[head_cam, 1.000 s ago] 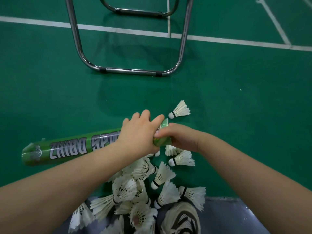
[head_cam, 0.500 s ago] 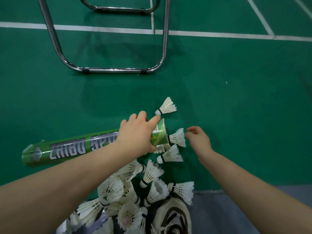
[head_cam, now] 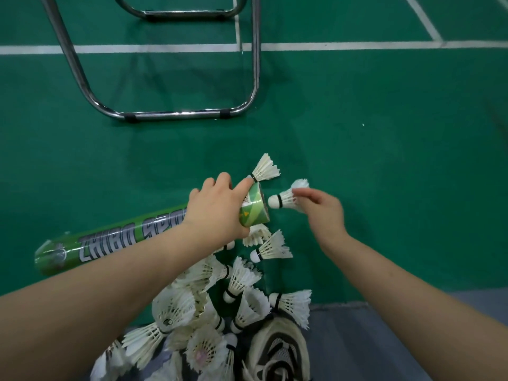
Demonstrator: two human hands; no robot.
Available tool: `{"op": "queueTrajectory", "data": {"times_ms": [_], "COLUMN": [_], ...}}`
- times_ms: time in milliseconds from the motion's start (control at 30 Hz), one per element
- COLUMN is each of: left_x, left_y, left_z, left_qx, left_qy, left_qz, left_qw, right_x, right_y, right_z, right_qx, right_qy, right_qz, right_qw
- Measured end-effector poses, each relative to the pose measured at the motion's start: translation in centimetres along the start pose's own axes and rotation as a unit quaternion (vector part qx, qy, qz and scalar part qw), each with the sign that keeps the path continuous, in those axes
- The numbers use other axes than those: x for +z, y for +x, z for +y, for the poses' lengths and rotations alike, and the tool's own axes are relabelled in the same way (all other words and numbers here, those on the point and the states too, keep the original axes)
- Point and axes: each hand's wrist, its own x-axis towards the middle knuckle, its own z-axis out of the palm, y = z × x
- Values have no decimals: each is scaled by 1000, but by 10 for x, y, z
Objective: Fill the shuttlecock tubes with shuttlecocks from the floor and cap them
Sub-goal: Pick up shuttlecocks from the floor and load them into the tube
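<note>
Tube (head_cam: 115, 240) runs lower left to center, shuttlecock pile (head_cam: 220, 303) below it, shoe (head_cam: 277, 353) bottom center, chair frame (head_cam: 176, 114) up top.

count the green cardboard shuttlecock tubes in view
1. The green cardboard shuttlecock tube lies sideways on the court, gripped near its open end by the left hand. Others may be out of frame.

Green court floor (head_cam: 384, 160) under me, white lines (head_cam: 357, 46) crossing ahead. Chrome tube chair frame (head_cam: 176, 114) standing on it. Grey strip (head_cam: 384, 339) nearest me.
</note>
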Motion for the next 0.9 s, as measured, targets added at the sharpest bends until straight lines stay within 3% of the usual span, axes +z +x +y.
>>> {"op": "queueTrajectory", "data": {"times_ms": [100,200,333,433,533,733,900], "left_x": [-1,-4,-9,-10,-10,-13,-13], "left_y": [-3,-7,-10,-12,-14,-16,-17], "left_z": [-5,-7,-8,-8,-8,-7,-2], "left_qx": [-12,-21,-38,-47,-34,-3,23], "left_qy": [0,-2,-37,-49,-41,-64,-38], "left_qz": [1,7,27,33,35,44,49], "left_qw": [1000,1000,998,997,998,997,998], "right_x": [-1,6,20,23,18,21,27], "right_y": [-9,-24,-39,-37,-27,-17,-12], "right_z": [-20,-32,-44,-52,-55,-64,-72], "right_qx": [-87,-133,-94,-32,-13,-23,30], "right_qy": [76,74,5,3,-13,-103,-73], "right_qz": [24,-9,-141,-300,-406,-506,-569], "right_qw": [993,988,985,953,914,856,819]}}
